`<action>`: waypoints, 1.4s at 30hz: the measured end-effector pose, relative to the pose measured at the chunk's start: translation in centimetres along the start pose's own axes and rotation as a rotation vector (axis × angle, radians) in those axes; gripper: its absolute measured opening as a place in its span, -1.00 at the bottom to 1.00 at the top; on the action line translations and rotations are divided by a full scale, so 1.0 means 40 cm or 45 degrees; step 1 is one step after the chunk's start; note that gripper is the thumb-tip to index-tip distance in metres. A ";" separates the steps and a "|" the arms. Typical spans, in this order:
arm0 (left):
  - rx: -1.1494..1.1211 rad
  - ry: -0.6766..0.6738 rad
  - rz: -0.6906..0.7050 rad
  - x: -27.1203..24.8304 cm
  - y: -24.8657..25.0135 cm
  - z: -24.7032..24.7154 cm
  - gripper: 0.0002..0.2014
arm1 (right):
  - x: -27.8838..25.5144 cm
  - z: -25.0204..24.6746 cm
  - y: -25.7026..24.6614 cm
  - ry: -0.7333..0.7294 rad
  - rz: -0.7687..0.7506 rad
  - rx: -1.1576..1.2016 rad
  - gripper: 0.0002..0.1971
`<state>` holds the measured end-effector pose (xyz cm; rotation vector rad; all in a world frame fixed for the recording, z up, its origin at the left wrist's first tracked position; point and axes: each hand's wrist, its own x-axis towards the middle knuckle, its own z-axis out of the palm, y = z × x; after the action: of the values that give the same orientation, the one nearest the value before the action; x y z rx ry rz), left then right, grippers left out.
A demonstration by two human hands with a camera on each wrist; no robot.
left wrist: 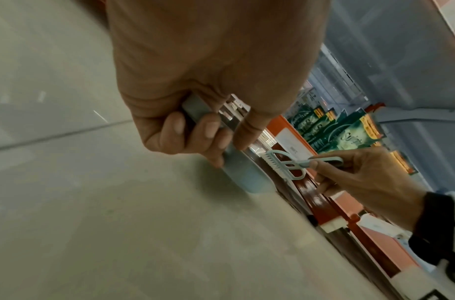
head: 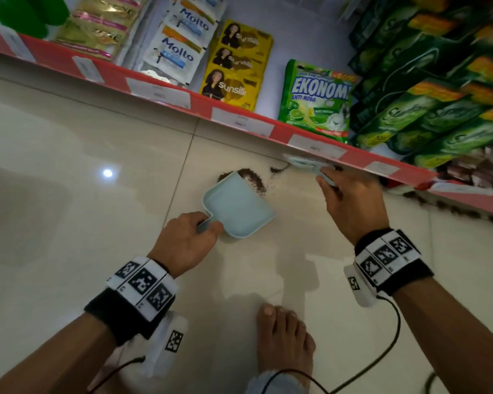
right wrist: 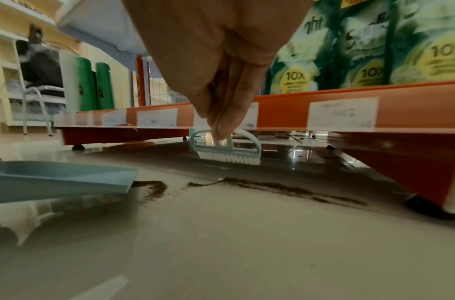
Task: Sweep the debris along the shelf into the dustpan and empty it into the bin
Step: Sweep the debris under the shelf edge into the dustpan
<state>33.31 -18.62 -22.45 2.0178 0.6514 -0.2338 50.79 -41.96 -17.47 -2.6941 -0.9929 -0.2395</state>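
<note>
A light blue dustpan (head: 236, 206) lies on the tiled floor with its lip toward the red shelf edge (head: 199, 106). My left hand (head: 208, 226) grips its handle. Dark brown debris (head: 254, 180) is heaped against the lip, and a thin trail (right wrist: 285, 188) runs right along the shelf base. My right hand (head: 328, 177) pinches the handle of a small pale blue brush (head: 302, 163). In the right wrist view the brush's white bristles (right wrist: 228, 160) touch the floor just under the shelf front, beyond the trail and to the right of the dustpan (right wrist: 54, 180). No bin is in view.
The bottom shelf holds sachets and green detergent packs (head: 313, 100) and stands on short black feet (right wrist: 426, 209). More debris lies under the shelf at the right (head: 453, 206). My bare foot (head: 285, 336) and wrist cables are behind the hands. A chair (right wrist: 36, 97) stands far left.
</note>
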 end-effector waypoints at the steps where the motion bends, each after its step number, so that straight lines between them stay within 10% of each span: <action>1: -0.003 -0.016 0.013 0.013 0.013 0.012 -0.60 | 0.004 -0.002 0.009 -0.019 0.021 -0.027 -0.76; 15: -0.053 -0.113 0.033 0.069 0.040 0.064 -0.64 | 0.070 0.068 0.012 -0.305 0.301 -0.307 -0.70; 21: -0.061 -0.080 0.049 0.071 0.032 0.033 -0.62 | 0.054 0.036 -0.063 -0.497 0.045 -0.096 -0.72; 29: -0.034 -0.081 0.045 0.073 0.033 0.052 -0.63 | 0.022 -0.022 0.011 -0.132 0.117 -0.225 -0.80; 35: -0.102 -0.131 0.061 0.081 0.082 0.101 -0.63 | 0.007 0.000 0.143 -0.340 0.413 -0.549 -0.72; 42: 0.004 -0.129 0.101 0.075 0.113 0.145 -0.58 | -0.053 0.023 0.050 -0.391 0.173 -0.087 -0.74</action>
<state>38.82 -24.28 -23.32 2.0162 0.5065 -0.2878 50.56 -44.47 -19.22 -2.9050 -0.8870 0.1758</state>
